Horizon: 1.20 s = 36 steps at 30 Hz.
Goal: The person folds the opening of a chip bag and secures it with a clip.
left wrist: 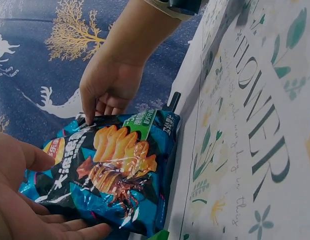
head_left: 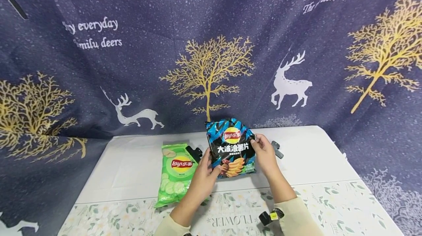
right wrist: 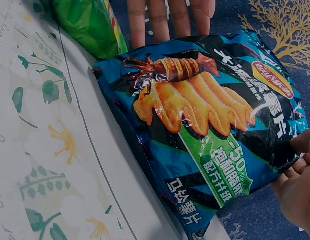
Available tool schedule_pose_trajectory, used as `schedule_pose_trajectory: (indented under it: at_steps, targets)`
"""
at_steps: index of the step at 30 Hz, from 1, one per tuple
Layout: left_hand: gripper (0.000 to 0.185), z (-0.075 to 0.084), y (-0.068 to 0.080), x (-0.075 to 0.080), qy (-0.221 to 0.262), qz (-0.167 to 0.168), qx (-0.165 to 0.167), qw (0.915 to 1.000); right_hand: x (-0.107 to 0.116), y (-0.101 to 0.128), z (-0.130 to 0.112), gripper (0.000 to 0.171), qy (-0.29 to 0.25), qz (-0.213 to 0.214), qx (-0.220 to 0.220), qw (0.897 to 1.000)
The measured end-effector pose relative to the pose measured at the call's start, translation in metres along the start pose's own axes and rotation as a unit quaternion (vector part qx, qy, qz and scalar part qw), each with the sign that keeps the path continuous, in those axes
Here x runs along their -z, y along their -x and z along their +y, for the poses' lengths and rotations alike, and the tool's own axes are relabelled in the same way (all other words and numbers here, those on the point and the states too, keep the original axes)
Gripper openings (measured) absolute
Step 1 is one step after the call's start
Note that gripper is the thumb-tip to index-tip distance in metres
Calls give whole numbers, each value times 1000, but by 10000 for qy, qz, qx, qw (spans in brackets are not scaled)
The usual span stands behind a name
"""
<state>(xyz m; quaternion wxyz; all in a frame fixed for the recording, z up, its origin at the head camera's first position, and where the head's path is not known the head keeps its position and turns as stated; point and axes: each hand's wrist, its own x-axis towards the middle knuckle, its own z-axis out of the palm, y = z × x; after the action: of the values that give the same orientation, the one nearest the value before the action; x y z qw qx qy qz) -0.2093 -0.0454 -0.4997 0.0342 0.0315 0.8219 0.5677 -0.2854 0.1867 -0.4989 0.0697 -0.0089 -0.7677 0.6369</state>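
A blue and black Lay's chip bag (head_left: 230, 155) is held up over the table, its printed front showing. My right hand (head_left: 265, 153) pinches its right edge, with the thumb (right wrist: 302, 142) on the front. My left hand (head_left: 204, 175) is at the bag's left side, fingers apart and fairly straight; in the left wrist view the thumb (left wrist: 37, 156) reaches over the front. A green Lay's chip bag (head_left: 178, 173) lies left of the left hand. Beside it is a black clip (head_left: 193, 153); a dark grey clip (head_left: 277, 150) lies beyond the right hand.
The white table (head_left: 132, 166) has a floral cloth (head_left: 115, 214) with printed lettering along its near part. A dark blue curtain (head_left: 217, 16) with deer and trees hangs right behind the table's far edge.
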Motion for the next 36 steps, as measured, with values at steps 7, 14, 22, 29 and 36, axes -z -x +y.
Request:
schedule_pose_trajectory:
  at_steps: [7, 14, 22, 29, 36]
  targets:
    - [76, 1, -1, 5, -114, 344, -226, 9991, -1, 2, 0, 24, 47, -33, 92, 9999]
    - [67, 5, -4, 15, -94, 882, -528, 9947, -2, 4, -2, 23, 84, -17, 131, 9999]
    - [58, 10, -6, 29, -19, 1427, -679, 9874, -3, 5, -3, 22, 29, 22, 165, 9999]
    - [55, 29, -17, 41, -186, 1611, -1303, 9781, -4, 5, -7, 22, -16, 25, 304, 9995]
    - [41, 46, -29, 55, -456, 1647, -1617, 9719, -4, 6, -9, 21, -4, 18, 327, 9995]
